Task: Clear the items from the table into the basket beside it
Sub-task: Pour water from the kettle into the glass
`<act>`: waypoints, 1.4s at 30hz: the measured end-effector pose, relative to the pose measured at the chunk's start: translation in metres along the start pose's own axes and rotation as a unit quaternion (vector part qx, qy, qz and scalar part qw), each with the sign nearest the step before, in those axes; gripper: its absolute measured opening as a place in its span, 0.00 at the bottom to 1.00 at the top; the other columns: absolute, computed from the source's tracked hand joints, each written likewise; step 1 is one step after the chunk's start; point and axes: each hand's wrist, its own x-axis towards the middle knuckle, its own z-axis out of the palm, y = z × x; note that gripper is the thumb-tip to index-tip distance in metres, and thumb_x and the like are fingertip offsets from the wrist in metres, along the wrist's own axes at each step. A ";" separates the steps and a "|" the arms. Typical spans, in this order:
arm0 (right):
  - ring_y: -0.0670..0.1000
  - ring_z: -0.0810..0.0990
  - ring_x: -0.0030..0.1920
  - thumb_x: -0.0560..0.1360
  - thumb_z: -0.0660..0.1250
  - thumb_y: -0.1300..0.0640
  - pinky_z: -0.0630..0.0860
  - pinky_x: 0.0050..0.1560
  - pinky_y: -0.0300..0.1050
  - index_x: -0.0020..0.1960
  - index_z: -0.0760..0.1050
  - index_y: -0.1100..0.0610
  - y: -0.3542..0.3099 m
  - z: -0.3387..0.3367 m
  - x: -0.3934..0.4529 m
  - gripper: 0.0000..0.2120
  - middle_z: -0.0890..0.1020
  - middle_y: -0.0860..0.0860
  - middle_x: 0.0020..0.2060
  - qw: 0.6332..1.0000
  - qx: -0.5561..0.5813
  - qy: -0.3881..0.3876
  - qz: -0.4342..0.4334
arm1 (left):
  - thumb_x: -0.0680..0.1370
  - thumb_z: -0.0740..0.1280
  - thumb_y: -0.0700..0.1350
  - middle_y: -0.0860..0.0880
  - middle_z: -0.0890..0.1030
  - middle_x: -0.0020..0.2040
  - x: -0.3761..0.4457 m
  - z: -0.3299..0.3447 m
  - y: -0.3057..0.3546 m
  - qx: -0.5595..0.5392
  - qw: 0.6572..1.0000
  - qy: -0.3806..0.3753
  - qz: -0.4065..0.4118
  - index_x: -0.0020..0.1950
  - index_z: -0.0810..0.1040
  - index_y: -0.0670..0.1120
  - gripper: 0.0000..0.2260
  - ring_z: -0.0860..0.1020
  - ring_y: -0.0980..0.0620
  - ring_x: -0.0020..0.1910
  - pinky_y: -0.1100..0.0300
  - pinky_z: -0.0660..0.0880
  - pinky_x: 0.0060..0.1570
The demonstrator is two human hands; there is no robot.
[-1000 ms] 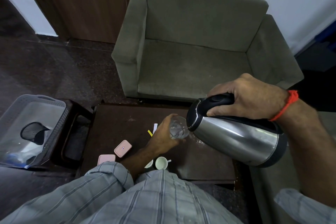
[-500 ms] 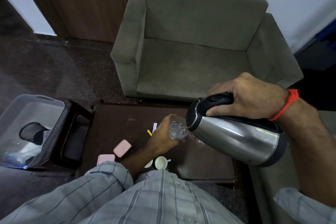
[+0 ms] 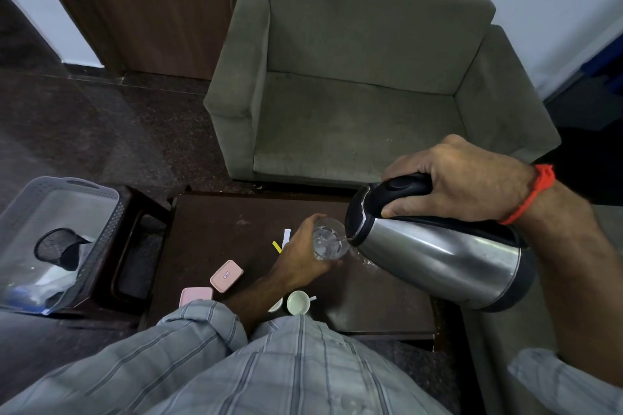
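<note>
My right hand [image 3: 462,178] grips the black handle of a steel kettle [image 3: 438,256], tilted so its spout meets the rim of a clear glass [image 3: 328,241]. My left hand [image 3: 300,256] holds that glass above the dark table [image 3: 215,229]. On the table lie two pink lidded boxes [image 3: 226,276] [image 3: 196,295], a white cup [image 3: 298,302], a second cup partly hidden by my forearm, and small yellow and white strips [image 3: 282,241]. The grey basket [image 3: 77,246] stands left of the table and holds a black mesh cup [image 3: 59,246].
A green armchair [image 3: 364,84] stands right behind the table. The basket rests on a dark low stand [image 3: 135,246]. A wooden door [image 3: 141,3] is at the back left. My striped shirt fills the bottom of the view.
Almost nothing differs; the kettle stays tilted at the glass and both hands hold their places, with a slight shift of the view.
</note>
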 end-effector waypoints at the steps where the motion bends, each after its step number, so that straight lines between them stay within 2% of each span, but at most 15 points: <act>1: 0.45 0.84 0.41 0.72 0.70 0.39 0.78 0.49 0.41 0.49 0.82 0.52 0.000 0.000 0.000 0.17 0.85 0.45 0.42 1.000 -0.001 0.000 0.001 | 0.61 0.82 0.61 0.63 0.77 0.67 0.000 0.000 0.000 0.001 1.000 0.000 0.001 0.72 0.62 0.64 0.45 0.78 0.63 0.65 0.80 0.70 0.56; 5: 0.44 0.83 0.41 0.72 0.70 0.39 0.79 0.48 0.44 0.48 0.82 0.51 -0.002 -0.001 -0.001 0.16 0.85 0.45 0.41 1.000 0.001 -0.003 0.004 | 0.61 0.82 0.61 0.62 0.77 0.68 0.000 0.001 -0.001 0.001 1.000 -0.001 0.002 0.72 0.62 0.63 0.46 0.77 0.61 0.65 0.72 0.73 0.60; 10: 0.44 0.83 0.41 0.72 0.69 0.39 0.79 0.48 0.44 0.49 0.82 0.52 -0.004 -0.002 -0.001 0.18 0.85 0.45 0.42 1.000 -0.005 0.001 0.001 | 0.61 0.82 0.61 0.59 0.76 0.70 0.000 0.002 -0.001 -0.005 1.000 -0.008 0.000 0.74 0.62 0.61 0.46 0.77 0.57 0.67 0.77 0.69 0.56; 12: 0.44 0.83 0.41 0.71 0.69 0.38 0.79 0.48 0.43 0.48 0.82 0.52 -0.004 -0.003 -0.001 0.18 0.85 0.44 0.41 1.000 -0.003 0.000 0.000 | 0.60 0.81 0.62 0.58 0.77 0.70 -0.001 0.002 -0.001 -0.006 1.000 -0.004 0.002 0.73 0.62 0.61 0.46 0.77 0.57 0.67 0.76 0.70 0.57; 15: 0.44 0.83 0.41 0.71 0.69 0.38 0.78 0.47 0.42 0.48 0.82 0.52 -0.005 -0.004 -0.002 0.18 0.85 0.44 0.41 1.000 -0.002 0.000 0.000 | 0.61 0.82 0.62 0.56 0.77 0.70 -0.001 0.002 -0.001 -0.007 1.000 -0.005 0.007 0.74 0.63 0.59 0.46 0.78 0.57 0.67 0.65 0.77 0.63; 17: 0.44 0.83 0.41 0.71 0.68 0.38 0.78 0.47 0.41 0.48 0.82 0.51 -0.006 -0.005 -0.002 0.18 0.85 0.43 0.41 1.000 -0.001 0.001 0.000 | 0.60 0.81 0.62 0.55 0.77 0.70 -0.002 0.002 -0.002 -0.003 1.000 0.000 0.011 0.74 0.63 0.58 0.46 0.77 0.57 0.68 0.57 0.78 0.66; 20: 0.43 0.83 0.41 0.70 0.67 0.36 0.78 0.47 0.41 0.49 0.83 0.50 -0.008 -0.007 -0.003 0.19 0.85 0.42 0.41 1.000 0.006 -0.001 0.004 | 0.59 0.79 0.65 0.59 0.74 0.68 -0.002 0.002 -0.004 0.027 1.000 0.005 0.013 0.74 0.63 0.59 0.47 0.66 0.58 0.70 0.52 0.74 0.69; 22: 0.43 0.84 0.41 0.70 0.66 0.35 0.78 0.48 0.41 0.49 0.82 0.50 -0.009 -0.008 -0.003 0.20 0.85 0.43 0.42 1.000 0.004 -0.004 0.003 | 0.59 0.79 0.65 0.64 0.70 0.65 -0.002 0.002 -0.005 0.035 0.999 0.008 0.014 0.74 0.64 0.60 0.46 0.62 0.58 0.70 0.51 0.73 0.71; 26: 0.43 0.83 0.40 0.70 0.67 0.36 0.77 0.46 0.40 0.48 0.82 0.51 -0.009 -0.008 -0.003 0.20 0.85 0.43 0.40 1.000 -0.001 -0.001 0.002 | 0.61 0.81 0.62 0.56 0.73 0.68 -0.003 0.002 -0.005 0.042 0.999 0.004 0.017 0.74 0.65 0.58 0.46 0.63 0.54 0.69 0.49 0.74 0.70; 29: 0.43 0.83 0.40 0.70 0.68 0.36 0.78 0.46 0.41 0.48 0.82 0.51 -0.011 -0.008 -0.002 0.19 0.85 0.43 0.40 1.000 0.002 -0.004 0.004 | 0.60 0.80 0.65 0.56 0.73 0.67 -0.004 0.001 -0.003 0.047 0.999 0.000 0.012 0.74 0.65 0.57 0.47 0.63 0.54 0.69 0.49 0.74 0.70; 31: 0.44 0.84 0.41 0.70 0.67 0.36 0.79 0.47 0.42 0.48 0.82 0.51 -0.011 -0.008 -0.002 0.20 0.85 0.44 0.41 1.000 0.004 -0.010 0.005 | 0.59 0.79 0.65 0.60 0.72 0.65 -0.005 0.000 -0.003 0.052 0.999 -0.004 0.013 0.74 0.65 0.58 0.47 0.63 0.54 0.68 0.49 0.73 0.70; 34: 0.44 0.84 0.41 0.70 0.66 0.36 0.79 0.48 0.43 0.48 0.82 0.50 -0.011 -0.008 -0.001 0.20 0.85 0.44 0.41 1.000 0.002 -0.015 0.007 | 0.61 0.83 0.60 0.69 0.67 0.60 -0.005 -0.001 -0.002 0.056 0.998 -0.005 0.016 0.74 0.65 0.57 0.46 0.64 0.54 0.67 0.50 0.73 0.70; 38: 0.45 0.84 0.42 0.70 0.67 0.36 0.79 0.49 0.45 0.49 0.82 0.51 -0.011 -0.008 -0.001 0.20 0.85 0.44 0.42 1.000 0.000 -0.014 0.008 | 0.62 0.84 0.57 0.72 0.64 0.59 -0.006 -0.002 0.000 0.066 0.998 -0.005 0.017 0.75 0.66 0.55 0.46 0.64 0.54 0.66 0.51 0.73 0.70; 42: 0.45 0.84 0.42 0.71 0.68 0.37 0.79 0.49 0.44 0.49 0.83 0.51 -0.011 -0.009 -0.002 0.19 0.85 0.44 0.43 1.000 0.001 -0.016 0.005 | 0.62 0.83 0.59 0.70 0.68 0.59 -0.006 -0.002 0.000 0.069 0.997 -0.010 0.014 0.75 0.65 0.56 0.45 0.64 0.55 0.65 0.51 0.72 0.70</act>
